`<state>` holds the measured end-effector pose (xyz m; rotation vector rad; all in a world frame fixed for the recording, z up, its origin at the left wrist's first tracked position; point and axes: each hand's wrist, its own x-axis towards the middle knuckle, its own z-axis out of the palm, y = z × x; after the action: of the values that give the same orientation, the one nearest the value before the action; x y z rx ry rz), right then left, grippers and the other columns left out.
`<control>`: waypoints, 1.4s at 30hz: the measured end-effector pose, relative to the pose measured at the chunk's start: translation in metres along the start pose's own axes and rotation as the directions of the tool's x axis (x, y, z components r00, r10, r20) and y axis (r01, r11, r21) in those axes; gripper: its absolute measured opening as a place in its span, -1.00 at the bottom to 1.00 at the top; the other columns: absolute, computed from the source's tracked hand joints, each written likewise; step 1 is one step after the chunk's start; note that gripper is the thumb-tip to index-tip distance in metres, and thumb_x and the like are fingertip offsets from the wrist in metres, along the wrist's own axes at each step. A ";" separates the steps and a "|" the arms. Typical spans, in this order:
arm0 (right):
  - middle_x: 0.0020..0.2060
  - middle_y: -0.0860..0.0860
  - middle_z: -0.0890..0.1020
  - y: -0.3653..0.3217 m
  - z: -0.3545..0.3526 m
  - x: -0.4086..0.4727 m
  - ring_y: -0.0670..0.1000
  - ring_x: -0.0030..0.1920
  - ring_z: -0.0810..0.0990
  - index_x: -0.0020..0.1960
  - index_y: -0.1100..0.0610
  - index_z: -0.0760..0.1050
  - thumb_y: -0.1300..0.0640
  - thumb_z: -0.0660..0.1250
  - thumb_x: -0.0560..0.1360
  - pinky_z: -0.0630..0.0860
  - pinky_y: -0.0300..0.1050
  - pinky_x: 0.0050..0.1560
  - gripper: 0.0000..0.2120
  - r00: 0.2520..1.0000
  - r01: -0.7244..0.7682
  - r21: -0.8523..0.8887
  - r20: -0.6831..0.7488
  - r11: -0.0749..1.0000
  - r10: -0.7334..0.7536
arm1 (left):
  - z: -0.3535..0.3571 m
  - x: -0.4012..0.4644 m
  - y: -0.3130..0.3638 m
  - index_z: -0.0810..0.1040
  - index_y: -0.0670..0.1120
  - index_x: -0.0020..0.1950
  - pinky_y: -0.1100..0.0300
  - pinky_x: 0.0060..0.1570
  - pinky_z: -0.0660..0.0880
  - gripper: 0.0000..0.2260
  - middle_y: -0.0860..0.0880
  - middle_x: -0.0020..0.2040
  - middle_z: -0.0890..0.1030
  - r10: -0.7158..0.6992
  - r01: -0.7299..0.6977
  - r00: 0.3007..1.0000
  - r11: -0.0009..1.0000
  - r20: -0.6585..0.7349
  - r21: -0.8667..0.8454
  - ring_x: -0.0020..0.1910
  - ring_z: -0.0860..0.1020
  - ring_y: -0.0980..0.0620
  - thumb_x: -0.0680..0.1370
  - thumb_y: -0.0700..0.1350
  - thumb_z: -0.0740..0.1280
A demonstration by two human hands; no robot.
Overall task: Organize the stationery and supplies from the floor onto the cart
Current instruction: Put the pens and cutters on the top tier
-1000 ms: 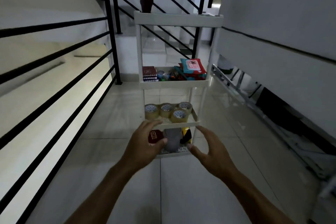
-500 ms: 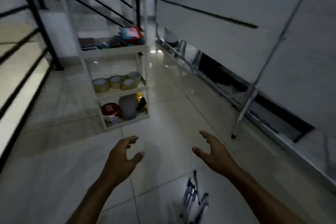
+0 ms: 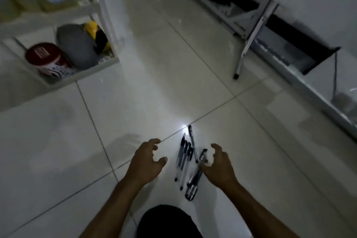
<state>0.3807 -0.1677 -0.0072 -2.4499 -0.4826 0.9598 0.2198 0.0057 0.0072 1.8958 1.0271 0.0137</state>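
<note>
Several black pens (image 3: 185, 158) lie in a loose bunch on the white tiled floor, just in front of me. My left hand (image 3: 147, 160) hovers to their left with fingers loosely curled and holds nothing. My right hand (image 3: 219, 166) is at the right side of the bunch, fingers bent over the nearest pens; whether it touches them I cannot tell. The white cart (image 3: 81, 74) stands at the upper left. Its bottom shelf holds a red tape roll (image 3: 43, 55), a grey roll (image 3: 76, 44) and a yellow-black roll (image 3: 98, 35).
Clear tape rolls (image 3: 52, 0) sit on the cart's shelf above. A metal frame leg (image 3: 249, 38) and a white board stand along the right wall. My dark-clothed knee (image 3: 166, 222) is at the bottom edge. Bare tiles lie between the pens and the cart.
My view has swung down from the cart to the floor. Both hands have dropped toward the pens, the right one reaching their edge.
</note>
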 end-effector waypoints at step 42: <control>-0.08 0.20 0.50 -0.013 0.080 0.083 0.10 -0.16 0.48 0.24 0.30 0.43 0.48 0.21 0.46 0.33 -0.18 -0.25 -0.63 0.940 0.052 -0.199 -0.321 0.979 -0.115 | 0.082 0.084 -0.006 0.32 -0.25 0.25 0.15 -0.12 0.45 -0.76 -0.23 0.08 0.50 -0.170 0.167 0.985 0.974 0.008 0.153 -0.06 0.51 -0.12 0.59 -0.31 0.16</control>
<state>0.3806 -0.0941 -0.0970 -2.6642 -0.5747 0.4675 0.3039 0.0023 -0.0751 1.9335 1.2008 -0.1870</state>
